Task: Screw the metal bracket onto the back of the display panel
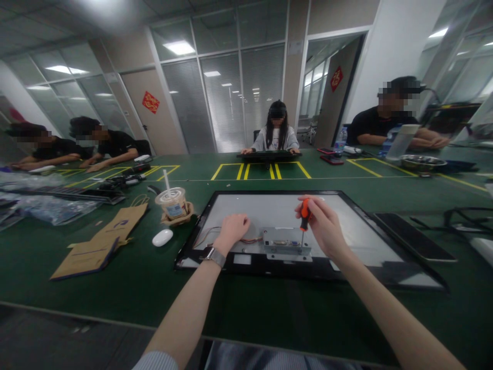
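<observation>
R hand round screwdriver, upright, tip on metal bracket

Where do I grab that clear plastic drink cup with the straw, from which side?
Probably the upright wall of the clear plastic drink cup, below the lid, from the near side: the white straw blocks the top, a brown paper holder hugs its base.

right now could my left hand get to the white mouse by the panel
Probably yes: the left hand rests on the panel, and the white mouse lies just left of it on bare table, nothing between.
</observation>
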Demonstrator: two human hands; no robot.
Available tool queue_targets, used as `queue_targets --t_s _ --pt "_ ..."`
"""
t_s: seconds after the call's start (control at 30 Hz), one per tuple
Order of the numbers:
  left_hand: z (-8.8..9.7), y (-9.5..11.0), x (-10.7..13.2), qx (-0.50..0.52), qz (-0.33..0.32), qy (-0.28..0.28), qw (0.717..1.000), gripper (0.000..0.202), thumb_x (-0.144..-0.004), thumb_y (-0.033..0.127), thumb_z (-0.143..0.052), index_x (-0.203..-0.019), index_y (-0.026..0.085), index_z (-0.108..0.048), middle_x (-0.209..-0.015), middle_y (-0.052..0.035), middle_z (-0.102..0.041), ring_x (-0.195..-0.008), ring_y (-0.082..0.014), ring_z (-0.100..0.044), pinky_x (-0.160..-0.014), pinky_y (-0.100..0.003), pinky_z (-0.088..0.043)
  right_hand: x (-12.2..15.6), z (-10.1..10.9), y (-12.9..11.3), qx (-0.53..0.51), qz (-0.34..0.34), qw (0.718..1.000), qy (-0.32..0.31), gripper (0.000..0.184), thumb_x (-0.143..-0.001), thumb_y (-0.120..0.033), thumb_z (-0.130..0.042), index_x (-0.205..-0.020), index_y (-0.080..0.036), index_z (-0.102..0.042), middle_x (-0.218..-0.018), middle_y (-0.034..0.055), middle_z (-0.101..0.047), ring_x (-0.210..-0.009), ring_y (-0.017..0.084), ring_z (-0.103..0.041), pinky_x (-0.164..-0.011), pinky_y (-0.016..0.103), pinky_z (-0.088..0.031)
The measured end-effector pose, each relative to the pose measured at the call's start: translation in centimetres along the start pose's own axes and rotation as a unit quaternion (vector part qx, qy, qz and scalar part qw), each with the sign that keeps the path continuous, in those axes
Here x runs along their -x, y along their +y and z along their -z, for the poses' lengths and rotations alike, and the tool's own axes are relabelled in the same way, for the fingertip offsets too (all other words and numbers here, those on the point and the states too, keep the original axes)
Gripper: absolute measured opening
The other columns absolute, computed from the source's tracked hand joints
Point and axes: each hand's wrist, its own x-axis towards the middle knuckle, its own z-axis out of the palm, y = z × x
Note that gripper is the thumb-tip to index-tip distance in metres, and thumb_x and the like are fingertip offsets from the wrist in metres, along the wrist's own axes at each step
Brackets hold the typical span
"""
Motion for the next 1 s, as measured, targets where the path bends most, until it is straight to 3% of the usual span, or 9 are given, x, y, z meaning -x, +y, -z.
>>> queue_targets --t_s 0.73,1.0 --pt "-0.26 -0.11 -0.25 -0.001 0.004 -0.003 1.0 0.034 -0.097 0.035 -0.038 -0.099 0.021 -0.069 -0.097 -0.0101 -0.073 -0.093 -0.0252 -0.068 -0.077 -0.033 -0.046 0.29 -0.08 0.47 0.008 -0.018 0.999 -0.027 0.028 -0.084 -0.048 -0.064 -0.096 -0.023 -0.07 -0.077 0.0009 -0.064 -0.069 0.015 -0.059 -0.058 0.027 -0.042" --pt "-0.3 -0.19 -0.27 0.0 0.002 -0.001 1.0 0.034 -0.096 0.034 -0.037 -0.097 0.021 -0.069 -0.097 -0.0104 -0.073 -0.091 -0.0252 -0.068 -0.075 -0.033 -0.046 0.77 -0.52 0.88 0.051 -0.032 0.995 -0.077 0.034 -0.085 -0.052 -0.061 -0.095 -0.021 -0.068 -0.075 0.0021 -0.065 -0.068 0.016 -0.059 -0.058 0.027 -0.041"
